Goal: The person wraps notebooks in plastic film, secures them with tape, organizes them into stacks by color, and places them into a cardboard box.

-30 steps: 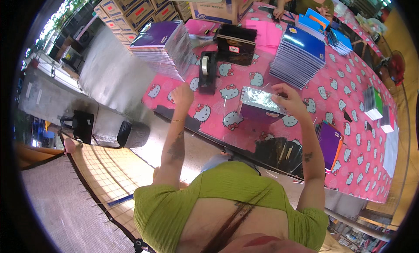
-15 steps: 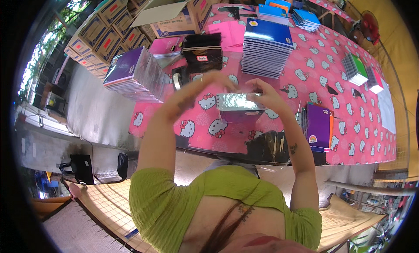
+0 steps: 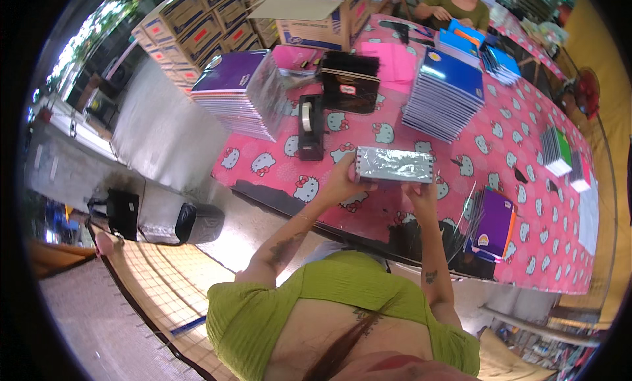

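Note:
A bundle of spiral notebooks (image 3: 395, 164) in shiny clear plastic is held edge-up above the pink table, between my two hands. My left hand (image 3: 345, 183) is wrapped round its left end. At the lower right corner, the fingers of my right hand (image 3: 421, 195) grip its underside. Left of the bundle stands a black tape dispenser (image 3: 311, 134) with a pale roll. Behind it is a black box-like holder (image 3: 349, 85). A tall stack of blue notebooks (image 3: 444, 95) rises beyond the bundle, and purple notebooks (image 3: 497, 224) lie to the right beside loose clear plastic.
A plastic-covered stack of purple notebooks (image 3: 230, 73) stands at the table's left edge. Brown cartons (image 3: 313, 29) are piled behind. Across the table sits a co-worker (image 3: 454, 9) near blue notebooks (image 3: 461, 42). Green notebooks (image 3: 558, 151) lie far right; a dark bin (image 3: 201, 223) is on the floor.
Both hands moved from the bundle's top, the left one blurred, down to its ends and now grip it. The bundle is turned so its spiral-bound side shows. My view has shifted left.

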Demonstrator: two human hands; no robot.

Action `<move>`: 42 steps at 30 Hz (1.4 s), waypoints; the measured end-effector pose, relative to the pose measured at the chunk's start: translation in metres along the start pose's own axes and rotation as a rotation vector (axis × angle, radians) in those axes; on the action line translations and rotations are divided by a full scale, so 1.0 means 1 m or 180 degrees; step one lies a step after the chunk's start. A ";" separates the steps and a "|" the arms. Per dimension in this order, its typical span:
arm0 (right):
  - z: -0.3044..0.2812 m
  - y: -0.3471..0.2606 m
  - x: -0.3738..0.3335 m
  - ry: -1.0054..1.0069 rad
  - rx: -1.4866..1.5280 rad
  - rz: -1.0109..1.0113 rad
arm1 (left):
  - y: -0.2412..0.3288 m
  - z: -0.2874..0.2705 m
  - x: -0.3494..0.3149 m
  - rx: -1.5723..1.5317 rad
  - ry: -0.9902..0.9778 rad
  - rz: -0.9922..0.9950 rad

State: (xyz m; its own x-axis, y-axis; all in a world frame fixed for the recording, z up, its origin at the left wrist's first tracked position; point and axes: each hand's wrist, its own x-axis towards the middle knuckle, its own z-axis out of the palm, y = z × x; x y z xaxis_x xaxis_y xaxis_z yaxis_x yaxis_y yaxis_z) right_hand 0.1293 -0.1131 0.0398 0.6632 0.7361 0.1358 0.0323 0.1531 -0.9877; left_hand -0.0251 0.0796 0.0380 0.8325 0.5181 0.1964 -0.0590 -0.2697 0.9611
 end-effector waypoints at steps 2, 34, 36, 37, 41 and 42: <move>0.004 -0.006 0.008 -0.0244 -0.0190 -0.0553 | 0.042 -0.032 0.004 0.0514 0.0248 0.0923; 0.032 0.079 0.035 -0.1260 -0.3624 -0.0186 | -0.018 -0.007 0.034 0.2642 -0.0886 0.1429; 0.007 0.082 0.007 -0.0470 -0.3705 -0.0211 | -0.062 0.019 0.014 0.3176 -0.1222 0.0966; -0.011 0.081 -0.010 -0.0022 -0.3729 -0.0215 | -0.070 0.030 0.002 0.3232 -0.1321 0.0684; -0.089 0.049 -0.068 0.1308 -0.3577 -0.0320 | -0.086 0.044 -0.018 0.3642 -0.0818 0.0258; -0.114 0.029 -0.082 0.1706 -0.3758 -0.0361 | -0.086 0.045 -0.021 0.3616 -0.0861 0.0165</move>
State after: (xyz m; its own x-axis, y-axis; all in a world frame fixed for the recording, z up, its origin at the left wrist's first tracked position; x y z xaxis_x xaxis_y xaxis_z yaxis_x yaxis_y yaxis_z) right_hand 0.1614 -0.2439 -0.0083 0.8187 0.3621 0.4456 0.5602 -0.6741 -0.4815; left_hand -0.0133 0.0552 -0.0572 0.9418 0.3323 0.0512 0.3163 -0.9273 0.2002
